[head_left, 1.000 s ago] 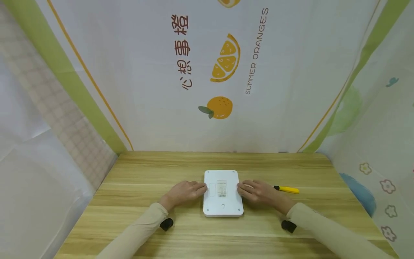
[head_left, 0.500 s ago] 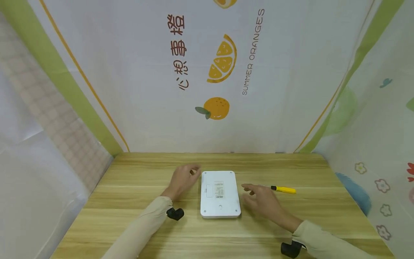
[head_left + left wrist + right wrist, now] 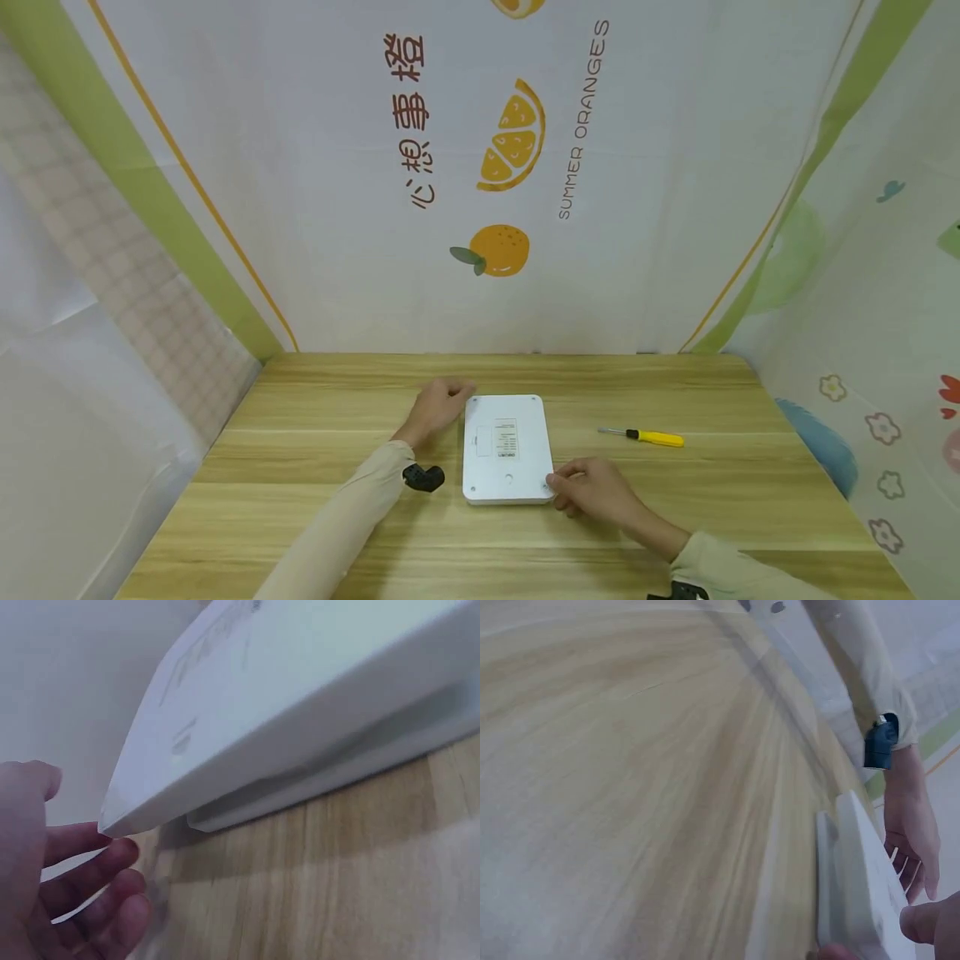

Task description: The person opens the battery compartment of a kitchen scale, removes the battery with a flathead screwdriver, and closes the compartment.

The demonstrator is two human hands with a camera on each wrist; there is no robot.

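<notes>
A flat white device [image 3: 489, 482] lies underside up on the table, with a printed label, a small hatch and screws at its corners. By its far left corner is my left hand [image 3: 439, 403]; in the left wrist view its fingers [image 3: 112, 862] are loosely bent at the corner, the thumb apart from it. My right hand [image 3: 596, 490] grips the near right corner. The right wrist view has its thumb [image 3: 922, 922] over the device and a fingertip [image 3: 836, 952] at the lower edge. To the right lies a screwdriver [image 3: 658, 438] with a yellow and black handle, untouched.
The wooden table [image 3: 337, 400] ends at a printed back curtain [image 3: 337, 250]. More fabric hangs on the left and right sides. A black wrist camera [image 3: 423, 477] is worn at the left sleeve, and another [image 3: 678, 591] at the right sleeve.
Both hands left the device's sides. The left one moved up to the far left corner. The right one drew back, then came down to the near right corner and took hold there.
</notes>
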